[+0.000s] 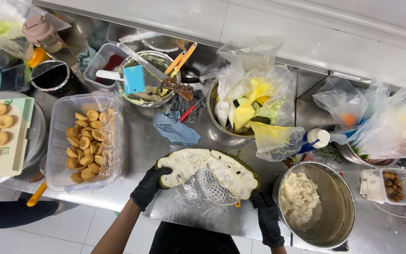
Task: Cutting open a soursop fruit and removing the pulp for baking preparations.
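Left hand, gloved, grips the halved soursop's left end. Right hand, fingers curled, rests beside its right end; steel pot sits just right.

Halved soursop: a large fruit with green rind, lying cut face up on the steel counter and exposing creamy white pulp dotted with dark seeds. A white foam net sleeve lies against its near side, partly over the pulp.
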